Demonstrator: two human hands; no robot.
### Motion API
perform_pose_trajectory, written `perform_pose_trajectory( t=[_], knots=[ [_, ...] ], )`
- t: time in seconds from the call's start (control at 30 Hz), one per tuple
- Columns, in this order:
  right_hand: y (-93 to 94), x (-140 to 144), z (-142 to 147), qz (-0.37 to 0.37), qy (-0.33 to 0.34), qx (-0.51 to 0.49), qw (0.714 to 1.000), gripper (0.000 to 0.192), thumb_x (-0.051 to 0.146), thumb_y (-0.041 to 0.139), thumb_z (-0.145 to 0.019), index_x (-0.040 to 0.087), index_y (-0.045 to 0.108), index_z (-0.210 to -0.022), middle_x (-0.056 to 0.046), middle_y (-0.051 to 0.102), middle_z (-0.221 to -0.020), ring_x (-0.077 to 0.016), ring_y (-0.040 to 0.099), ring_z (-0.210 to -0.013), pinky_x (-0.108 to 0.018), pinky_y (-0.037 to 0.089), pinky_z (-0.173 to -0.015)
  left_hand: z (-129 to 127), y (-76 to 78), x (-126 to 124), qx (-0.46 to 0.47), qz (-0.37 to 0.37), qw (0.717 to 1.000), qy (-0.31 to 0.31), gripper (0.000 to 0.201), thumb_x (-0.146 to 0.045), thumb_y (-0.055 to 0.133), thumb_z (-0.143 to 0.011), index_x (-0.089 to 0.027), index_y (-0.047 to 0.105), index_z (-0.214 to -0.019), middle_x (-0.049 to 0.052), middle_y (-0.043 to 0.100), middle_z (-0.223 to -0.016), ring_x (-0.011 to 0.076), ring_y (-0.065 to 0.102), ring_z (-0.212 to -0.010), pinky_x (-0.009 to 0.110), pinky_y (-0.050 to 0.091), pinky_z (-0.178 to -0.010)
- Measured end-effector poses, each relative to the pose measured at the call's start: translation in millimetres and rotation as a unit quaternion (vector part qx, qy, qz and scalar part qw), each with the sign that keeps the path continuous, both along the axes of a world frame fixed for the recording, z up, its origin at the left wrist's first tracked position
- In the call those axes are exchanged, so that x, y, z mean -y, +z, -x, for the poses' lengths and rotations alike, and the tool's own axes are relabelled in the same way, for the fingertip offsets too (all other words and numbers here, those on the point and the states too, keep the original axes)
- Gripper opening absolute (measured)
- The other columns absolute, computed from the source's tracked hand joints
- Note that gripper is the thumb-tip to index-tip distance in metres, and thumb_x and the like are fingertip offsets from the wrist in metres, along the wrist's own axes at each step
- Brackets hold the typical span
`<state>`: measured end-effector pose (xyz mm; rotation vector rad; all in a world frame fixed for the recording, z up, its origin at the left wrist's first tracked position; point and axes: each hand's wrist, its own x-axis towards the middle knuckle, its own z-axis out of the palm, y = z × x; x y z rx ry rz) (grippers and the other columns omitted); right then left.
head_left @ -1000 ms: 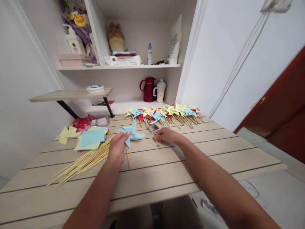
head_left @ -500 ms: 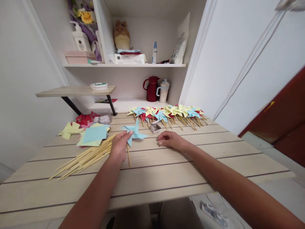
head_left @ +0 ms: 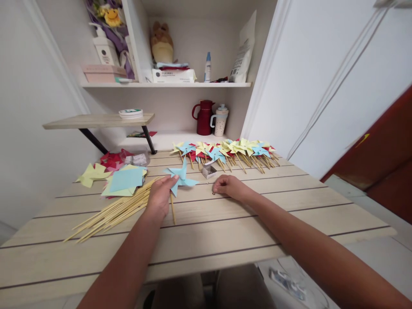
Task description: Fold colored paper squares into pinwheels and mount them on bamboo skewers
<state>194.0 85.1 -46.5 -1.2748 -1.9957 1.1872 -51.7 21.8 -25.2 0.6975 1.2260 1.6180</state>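
Note:
My left hand (head_left: 160,196) rests on the wooden table (head_left: 225,223) and grips a light blue paper pinwheel (head_left: 180,177) where its wooden stick (head_left: 173,209) meets the paper. My right hand (head_left: 228,187) lies on the table to the right, fingers curled, fingertips touching a tiny dark pin (head_left: 213,193). A small clear box (head_left: 209,170) stands just beyond that hand. A row of finished pinwheels (head_left: 225,151) in blue, yellow and red lies along the back of the table.
A bundle of wooden sticks (head_left: 112,211) lies left of my left hand. Behind it are blue and yellow paper squares (head_left: 124,181) and red folded papers (head_left: 111,159). A red jug (head_left: 202,118) and a cup (head_left: 220,120) stand on the rear shelf.
My right hand has drawn back from the small clear box toward me and now touches the pin on the table. My left hand keeps the blue pinwheel in place.

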Motion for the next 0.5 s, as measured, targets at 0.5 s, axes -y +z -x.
perform_pose_trajectory(
  t=[0.5],
  knots=[
    [4.0,7.5,1.2,-0.030,-0.012,0.006,0.999,0.025,0.040,0.075,-0.064,0.018,0.068,-0.074,-0.002,0.065,-0.081,-0.0146,0.054,-0.071,-0.025,0.039,-0.062,0.4,-1.1,0.3,-0.034,-0.012,0.999,-0.032,0.038,-0.036,0.091,-0.045,-0.013,0.075,-0.072,0.004,0.071,-0.072,0.0160,0.059,-0.070,0.028,0.040,-0.069]
  ],
)
